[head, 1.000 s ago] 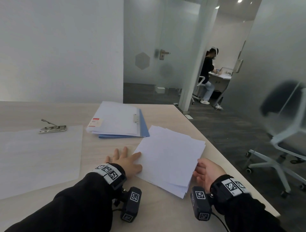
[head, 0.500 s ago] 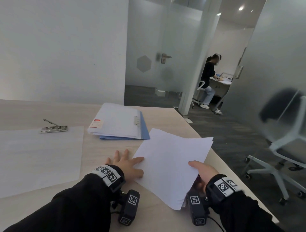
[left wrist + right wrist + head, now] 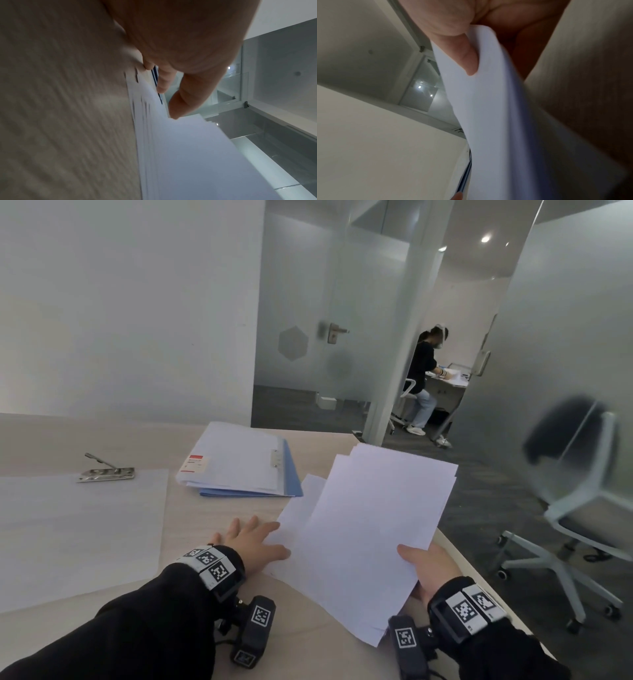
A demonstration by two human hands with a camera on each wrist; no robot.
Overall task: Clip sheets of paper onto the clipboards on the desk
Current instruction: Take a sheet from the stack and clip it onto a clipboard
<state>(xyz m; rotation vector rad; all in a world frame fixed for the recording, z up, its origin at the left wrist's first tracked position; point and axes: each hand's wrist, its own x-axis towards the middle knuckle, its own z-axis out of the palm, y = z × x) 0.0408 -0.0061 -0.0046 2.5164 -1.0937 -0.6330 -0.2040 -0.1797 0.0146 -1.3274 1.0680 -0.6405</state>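
Observation:
My right hand (image 3: 424,566) pinches a few white sheets (image 3: 376,529) by their near right edge, thumb (image 3: 467,59) on top, and holds them lifted and tilted above the paper stack (image 3: 298,518) on the desk. My left hand (image 3: 253,542) lies flat with straight fingers on the stack's left edge (image 3: 142,121). A translucent clipboard (image 3: 78,535) with a raised metal clip (image 3: 106,472) lies at the left. A pile of clipboards (image 3: 239,460) with papers, a blue one at the bottom, sits behind the stack.
The desk's right edge (image 3: 455,546) runs close beside my right hand. A white office chair (image 3: 579,508) stands on the floor to the right. Beyond a glass door, a person (image 3: 423,378) sits at another desk.
My right hand has taken hold of the top sheets and raised them off the stack, tilting them up. My left hand has stayed flat on the stack's left edge.

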